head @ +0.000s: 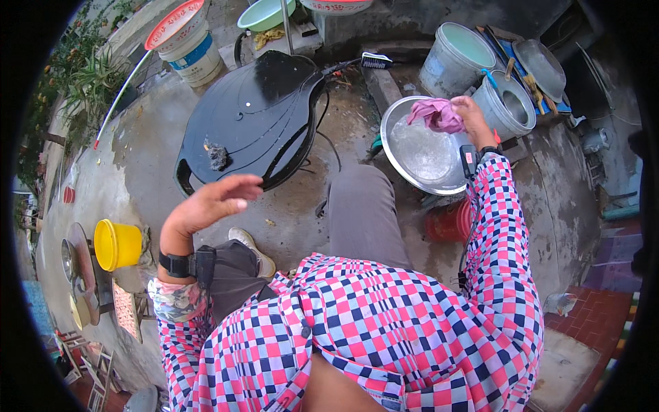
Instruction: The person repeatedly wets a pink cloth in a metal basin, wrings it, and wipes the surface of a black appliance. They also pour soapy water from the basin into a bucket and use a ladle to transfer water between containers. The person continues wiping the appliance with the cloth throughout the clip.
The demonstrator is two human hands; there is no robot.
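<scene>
A crumpled purple cloth (437, 116) is in my right hand (471, 116), held at the rim of a shiny metal basin (419, 154) with some clear water in it. My left hand (213, 201) is raised with nothing in it, thumb apart from the fingers. Just beyond it lies a black, leaf-shaped appliance (247, 118), perhaps an electric griddle, with line patterns and a wet, glossy surface. On its near left part sits a dark scouring pad (218, 157). A black cord (332, 144) runs on the ground along its right side.
A scrub brush (376, 61) lies on a ledge. Grey buckets (432, 72) stand behind the basin, and a red bucket (445, 224) is below it. A white bucket (198, 64) carries a red-rimmed basin (172, 26). At left are a yellow bucket (117, 246) and a low stool (126, 309).
</scene>
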